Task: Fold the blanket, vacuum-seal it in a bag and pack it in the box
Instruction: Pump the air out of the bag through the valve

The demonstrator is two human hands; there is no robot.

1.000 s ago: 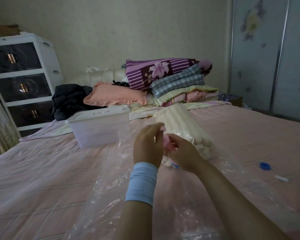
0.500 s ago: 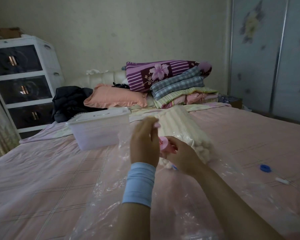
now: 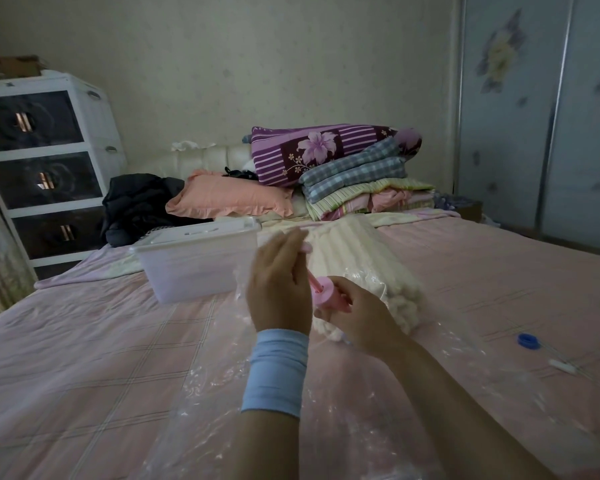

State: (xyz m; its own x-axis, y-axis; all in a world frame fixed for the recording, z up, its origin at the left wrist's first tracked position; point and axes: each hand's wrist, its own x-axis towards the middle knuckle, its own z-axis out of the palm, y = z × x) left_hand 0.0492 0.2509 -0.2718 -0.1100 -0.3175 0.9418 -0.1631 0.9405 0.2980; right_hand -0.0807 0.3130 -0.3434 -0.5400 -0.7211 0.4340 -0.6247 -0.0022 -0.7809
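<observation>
- Left hand (image 3: 279,282) pinches the plunger of the pink hand pump (image 3: 329,297); right hand (image 3: 359,318) grips its barrel
- Folded blanket (image 3: 357,258), inside the vacuum bag (image 3: 201,393), lies just beyond both hands; plastic box (image 3: 194,263) left of them

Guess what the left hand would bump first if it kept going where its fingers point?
Probably the blanket in the bag, just beyond the left hand, which holds the pump handle. Depth is hard to judge.

We can read no text, label or number here. The purple floral pillow (image 3: 323,150) bears faint marks along its top edge — too blurred for us.
</observation>
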